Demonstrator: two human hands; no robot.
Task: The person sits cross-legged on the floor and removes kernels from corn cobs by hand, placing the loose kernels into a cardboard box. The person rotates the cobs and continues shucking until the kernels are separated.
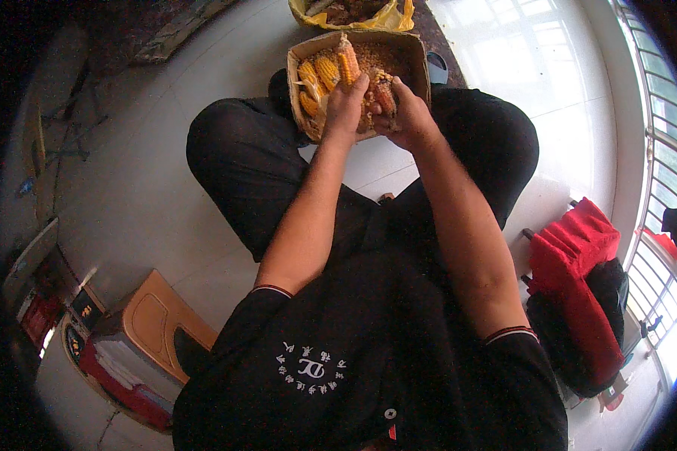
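Note:
A cardboard box stands between my knees, with loose corn kernels inside and several yellow ears of corn at its left. Over the box, my left hand is closed around a partly shelled ear of corn that points away from me. Close beside it, my right hand grips another, mostly stripped corn cob, which is tilted. The palms and some fingertips are hidden. Pale husk lies by the ears at the box's left side.
Beyond the box is a container lined with a yellow plastic bag. Red cloth and dark cloth lie over a seat at the right. A brown plastic stool stands at the lower left. Barred windows run along the right.

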